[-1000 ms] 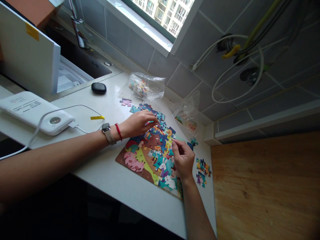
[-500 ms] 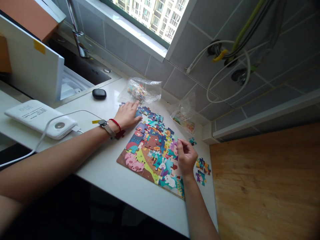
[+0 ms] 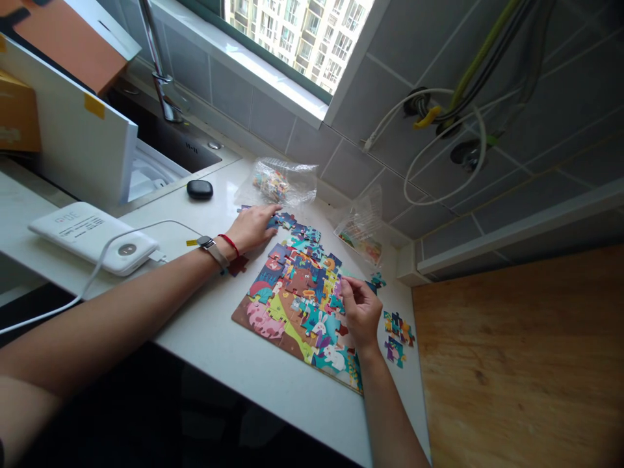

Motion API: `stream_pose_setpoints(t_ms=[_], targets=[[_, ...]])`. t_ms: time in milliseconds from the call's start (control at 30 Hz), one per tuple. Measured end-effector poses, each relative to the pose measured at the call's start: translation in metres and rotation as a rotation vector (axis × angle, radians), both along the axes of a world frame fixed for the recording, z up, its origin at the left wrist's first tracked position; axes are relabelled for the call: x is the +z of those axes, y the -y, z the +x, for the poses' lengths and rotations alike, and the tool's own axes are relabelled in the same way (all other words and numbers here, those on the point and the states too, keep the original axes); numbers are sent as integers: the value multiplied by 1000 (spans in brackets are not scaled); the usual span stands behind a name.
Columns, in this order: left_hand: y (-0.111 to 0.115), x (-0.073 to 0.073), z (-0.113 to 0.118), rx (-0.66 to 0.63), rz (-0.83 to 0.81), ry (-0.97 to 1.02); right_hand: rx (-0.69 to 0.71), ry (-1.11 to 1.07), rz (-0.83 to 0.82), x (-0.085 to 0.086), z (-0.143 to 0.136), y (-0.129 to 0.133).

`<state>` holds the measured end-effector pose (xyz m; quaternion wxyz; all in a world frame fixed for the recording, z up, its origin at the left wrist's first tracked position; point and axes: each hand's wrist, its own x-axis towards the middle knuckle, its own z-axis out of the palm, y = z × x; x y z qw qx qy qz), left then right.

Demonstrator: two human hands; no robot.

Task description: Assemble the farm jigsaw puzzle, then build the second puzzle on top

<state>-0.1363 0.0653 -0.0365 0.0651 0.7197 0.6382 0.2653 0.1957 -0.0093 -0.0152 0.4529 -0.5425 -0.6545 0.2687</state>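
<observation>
Counter front (image 3: 209,341): room is being left — near edge to puzzle (image 3: 292,305).
Counter back: passage is being blocked by plastic bag (image 3: 298,182).
Counter left: way is being crossed — white cable (image 3: 101,255).

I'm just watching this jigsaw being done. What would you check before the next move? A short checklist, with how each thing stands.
1. Puzzle lying flat on the counter: ok.
2. All pieces joined to it: not ok; separate pieces lie to its right.
3. Left hand at the blue pieces: ok.
4. Right hand holding a piece: cannot tell; its grip is hidden.
5. White cable clear of the puzzle: ok.
</observation>
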Motion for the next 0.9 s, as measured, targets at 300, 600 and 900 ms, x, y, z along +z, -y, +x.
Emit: stream_pose_setpoints(t_ms=[300,600,900], targets=[[2,-1,13,-218,-83,-150,45,-9,-23,-2,-5,2],[3,-1,12,-178,-6,-90,36,-11,-23,1,-4,2],[3,7,10,-60,29,5,63,-52,-27,7,-8,3]])
